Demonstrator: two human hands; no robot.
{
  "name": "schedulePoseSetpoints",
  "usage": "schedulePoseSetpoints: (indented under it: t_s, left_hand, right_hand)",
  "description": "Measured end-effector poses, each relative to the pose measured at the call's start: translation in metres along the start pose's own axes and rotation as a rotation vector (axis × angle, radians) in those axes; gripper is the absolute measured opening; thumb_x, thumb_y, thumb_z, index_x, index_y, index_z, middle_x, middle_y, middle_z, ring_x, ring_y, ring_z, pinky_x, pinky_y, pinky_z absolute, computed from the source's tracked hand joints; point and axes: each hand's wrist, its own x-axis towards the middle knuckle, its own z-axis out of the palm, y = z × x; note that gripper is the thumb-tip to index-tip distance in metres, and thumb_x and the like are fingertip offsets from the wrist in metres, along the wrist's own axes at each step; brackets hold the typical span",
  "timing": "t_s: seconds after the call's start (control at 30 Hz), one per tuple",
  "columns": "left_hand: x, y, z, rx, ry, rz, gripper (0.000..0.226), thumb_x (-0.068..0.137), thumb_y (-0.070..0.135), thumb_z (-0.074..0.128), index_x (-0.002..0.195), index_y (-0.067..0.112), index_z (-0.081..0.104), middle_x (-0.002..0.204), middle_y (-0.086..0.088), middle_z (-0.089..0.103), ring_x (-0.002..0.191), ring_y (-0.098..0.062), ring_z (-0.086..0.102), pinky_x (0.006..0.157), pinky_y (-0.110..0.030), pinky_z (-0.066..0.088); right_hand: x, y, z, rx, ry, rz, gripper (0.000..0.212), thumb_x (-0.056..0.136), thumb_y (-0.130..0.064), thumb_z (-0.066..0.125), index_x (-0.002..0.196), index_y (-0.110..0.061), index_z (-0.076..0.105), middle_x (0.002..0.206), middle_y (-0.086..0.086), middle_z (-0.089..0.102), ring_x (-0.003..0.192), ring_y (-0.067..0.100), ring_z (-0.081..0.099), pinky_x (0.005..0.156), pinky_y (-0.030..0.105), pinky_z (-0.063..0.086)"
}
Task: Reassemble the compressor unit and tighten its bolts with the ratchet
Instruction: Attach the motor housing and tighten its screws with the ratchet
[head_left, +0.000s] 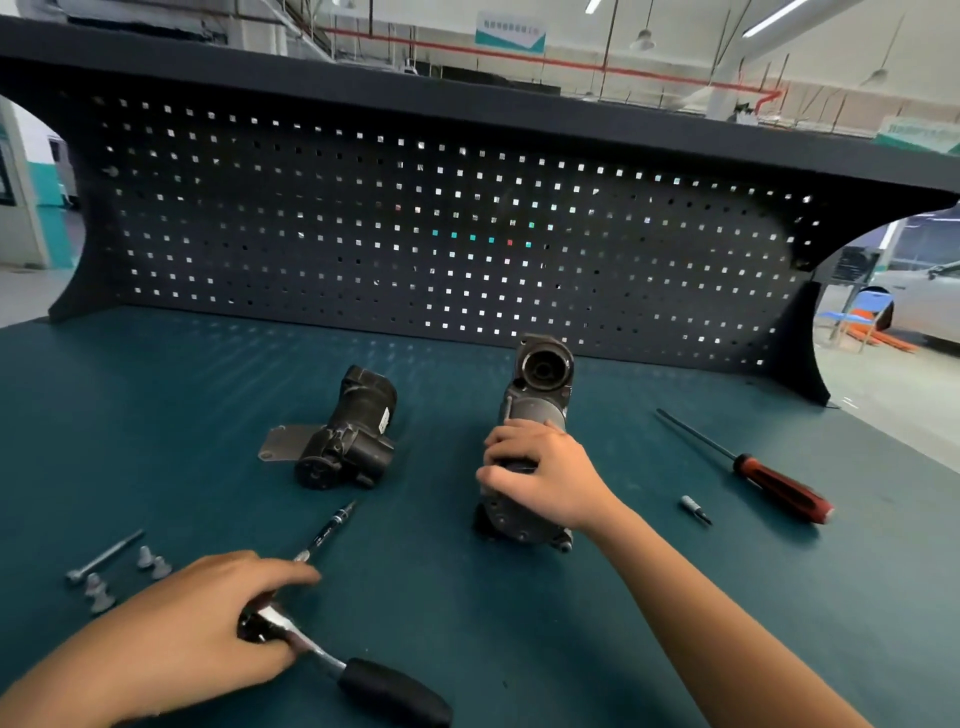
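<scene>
The grey compressor body (537, 384) lies lengthwise on the teal bench, its round open end facing the pegboard. My right hand (540, 475) grips its middle from above. A second dark compressor part (345, 434) with a flat metal bracket lies to the left, apart from it. My left hand (208, 623) holds the head of the ratchet (353, 670) near the front edge; its black handle points right and toward me. A long dark extension bit (327, 530) reaches out from under my fingers toward the dark part.
One long bolt (104, 557) and several short bolts (150, 564) lie at the front left. A red-handled screwdriver (748, 465) and a small bit (695, 508) lie to the right. A black pegboard (415, 234) closes the back of the bench.
</scene>
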Motion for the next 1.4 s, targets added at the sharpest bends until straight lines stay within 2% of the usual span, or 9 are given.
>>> schedulePoseSetpoints:
  t_s: [0.17,0.33,0.43,0.53,0.67,0.8,0.93,1.1,1.4]
  left_hand:
    - [0.004,0.008,0.001,0.196,-0.010,0.039,0.059,0.067,0.070,0.041,0.124,0.064,0.030,0.088,0.033,0.037,0.090,0.011,0.040,0.079,-0.010,0.038]
    - [0.013,0.000,-0.027,0.092,-0.077,-0.037,0.069,0.046,0.087,0.035,0.113,0.070,0.030,0.103,0.045,0.032,0.097,0.013,0.039,0.087,-0.009,0.033]
    - [0.057,0.001,-0.039,-0.165,0.105,-0.008,0.062,0.073,0.058,0.063,0.128,0.054,0.033,0.125,0.027,0.043,0.100,0.011,0.047,0.081,-0.005,0.032]
    - [0.110,0.001,-0.028,-0.207,0.192,-0.118,0.080,0.081,0.041,0.068,0.146,0.028,0.023,0.134,-0.003,0.049,0.119,-0.019,0.049,0.091,-0.025,0.038]
    - [0.136,-0.008,0.002,-0.221,0.196,-0.189,0.090,0.079,0.038,0.071,0.149,0.027,0.015,0.129,-0.010,0.051,0.118,-0.024,0.046,0.084,-0.024,0.034]
    - [0.135,-0.021,0.010,-0.321,0.311,-0.175,0.086,0.074,0.036,0.077,0.145,0.029,0.030,0.125,-0.008,0.057,0.116,-0.024,0.050,0.090,-0.030,0.039]
    - [0.133,-0.028,0.007,-0.720,0.409,-0.224,0.070,0.075,0.025,0.077,0.138,0.025,0.045,0.130,-0.004,0.055,0.115,-0.020,0.052,0.092,-0.030,0.039]
    - [0.121,-0.006,-0.011,-1.402,0.417,-0.213,0.035,0.081,0.020,0.068,0.114,0.026,0.060,0.118,-0.007,0.062,0.086,-0.017,0.064,0.068,-0.032,0.050]
    - [0.082,0.092,-0.020,-0.983,0.386,0.230,0.059,0.055,0.042,0.071,0.111,0.049,0.052,0.098,0.038,0.063,0.095,0.016,0.059,0.076,-0.003,0.044]
  right_hand:
    - [-0.015,-0.002,-0.001,0.049,-0.013,-0.077,0.016,0.081,-0.021,0.067,0.071,-0.009,0.067,0.090,-0.005,0.064,0.100,0.008,0.052,0.090,0.024,0.028]
    - [-0.020,-0.001,-0.002,0.121,0.012,-0.078,0.013,0.082,-0.024,0.069,0.085,-0.013,0.075,0.110,-0.004,0.068,0.116,0.008,0.051,0.100,0.027,0.028]
    - [-0.021,-0.003,0.000,0.112,0.038,-0.050,0.014,0.080,-0.024,0.072,0.091,-0.015,0.076,0.116,-0.003,0.066,0.118,0.007,0.051,0.101,0.021,0.027]
    - [-0.032,-0.003,0.003,0.135,0.125,-0.003,0.024,0.079,-0.027,0.073,0.100,-0.015,0.073,0.122,-0.005,0.062,0.121,0.008,0.050,0.101,0.014,0.029]
    - [-0.046,-0.006,0.008,0.196,0.211,0.038,0.038,0.076,-0.035,0.063,0.107,-0.015,0.070,0.121,-0.019,0.053,0.126,0.006,0.044,0.106,0.021,0.032]
    - [-0.047,-0.009,0.010,0.252,0.257,0.062,0.037,0.076,-0.033,0.062,0.106,-0.013,0.070,0.113,-0.024,0.054,0.125,0.005,0.045,0.105,0.021,0.033]
    - [-0.047,-0.007,0.012,0.318,0.285,0.070,0.029,0.079,-0.023,0.066,0.105,-0.011,0.070,0.111,-0.021,0.058,0.122,0.006,0.050,0.103,0.016,0.035]
    - [-0.046,-0.008,0.010,0.461,0.371,0.129,0.030,0.082,-0.008,0.068,0.099,-0.033,0.064,0.102,-0.031,0.059,0.099,-0.016,0.053,0.085,0.001,0.035]
    - [-0.047,-0.016,0.002,0.684,0.342,0.119,0.054,0.067,-0.047,0.068,0.116,-0.046,0.045,0.122,-0.023,0.055,0.116,-0.002,0.053,0.097,0.015,0.042]
